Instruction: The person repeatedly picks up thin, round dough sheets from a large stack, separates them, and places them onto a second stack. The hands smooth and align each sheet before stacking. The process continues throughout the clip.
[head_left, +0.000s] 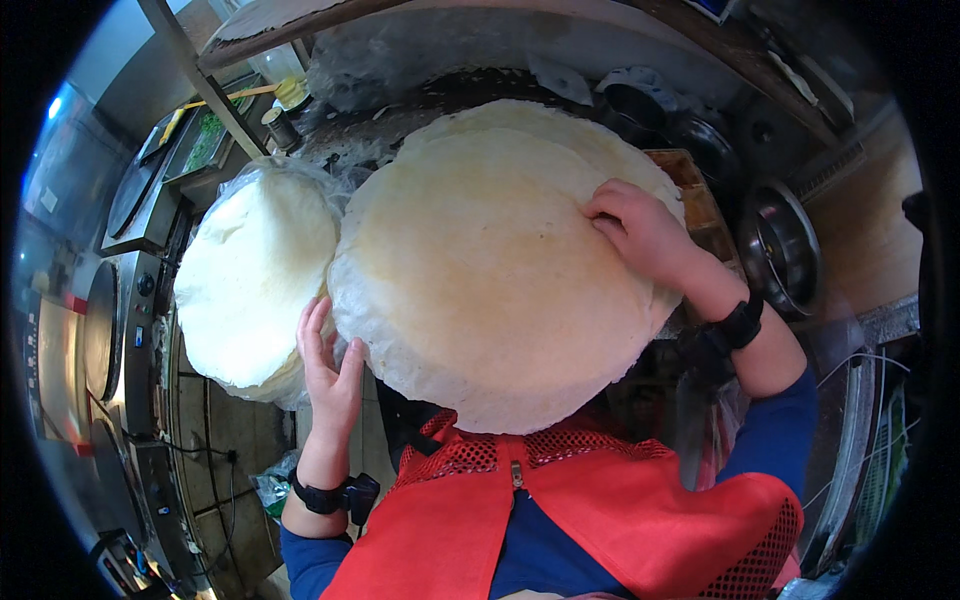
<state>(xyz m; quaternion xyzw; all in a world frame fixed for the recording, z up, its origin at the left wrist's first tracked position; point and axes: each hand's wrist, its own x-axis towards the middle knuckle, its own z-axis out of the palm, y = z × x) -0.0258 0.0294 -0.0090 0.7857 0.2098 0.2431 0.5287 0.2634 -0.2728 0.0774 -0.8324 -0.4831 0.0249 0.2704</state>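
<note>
A stack of wide, thin round pancakes (480, 270) lies before me, pale with a tan middle and ragged edges. My right hand (637, 232) rests on its right upper part. Those fingers are curled against the top sheet near a faint edge line; whether they pinch it cannot be told. At the stack's left edge is my left hand (330, 367), fingers apart and pointing up, with nothing seen in it. Beside it, on the left, a second stack of whiter pancakes (255, 277) sits in clear plastic wrap (292, 166).
Round griddles (102, 330) with control knobs line the left. Behind them stand a tray of chopped greens (206, 142) and a metal can (280, 127). Dark pans (634, 112), a steel bowl (780, 247) and a wooden box (697, 195) are at the right. A shelf (300, 34) hangs above.
</note>
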